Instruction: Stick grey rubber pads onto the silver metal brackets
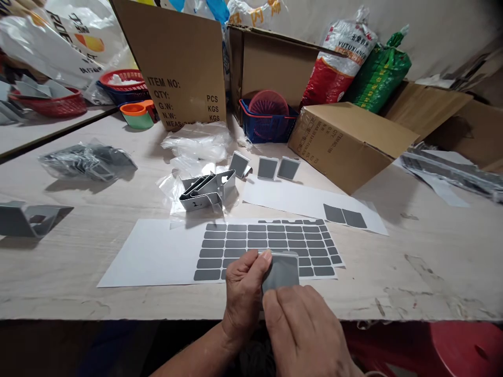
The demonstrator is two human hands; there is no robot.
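One plate (pixel 282 272), head view, held near sheet (pixel 145 256): L hand (pixel 244 290) pinches its left edge; R hand (pixel 304 324) at lower part (far side hidden, can't tell if pinching). Prob. best: L firm, R pressing evenly, plate level.

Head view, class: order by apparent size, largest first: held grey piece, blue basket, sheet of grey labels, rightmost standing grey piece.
1. Sheet of grey labels
2. Blue basket, held grey piece: order unsure, the piece being nearer and partly hidden by fingers
3. Rightmost standing grey piece
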